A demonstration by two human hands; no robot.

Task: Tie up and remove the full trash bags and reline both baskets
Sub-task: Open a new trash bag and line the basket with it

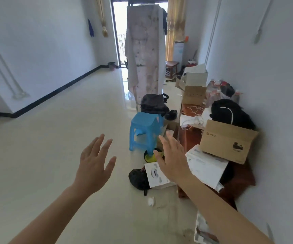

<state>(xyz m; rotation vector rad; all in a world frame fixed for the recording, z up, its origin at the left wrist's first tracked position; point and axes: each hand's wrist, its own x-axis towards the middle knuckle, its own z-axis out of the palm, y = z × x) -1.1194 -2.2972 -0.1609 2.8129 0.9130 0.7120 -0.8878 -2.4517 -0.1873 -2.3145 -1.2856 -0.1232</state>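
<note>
Reaching out empty: left hand (94, 166) and right hand (173, 159) hover over the floor, fingers spread, gripping nothing. The likely trash basket (112, 66), dark-lined, sits by the far doorway, well apart from both hands; no second basket is seen. A blue stool (145, 127) and a cardboard box (228, 141) are near the right hand. Judged step: locating the bags. The next move calls for walking over and gathering the liner's rim to knot it.
</note>
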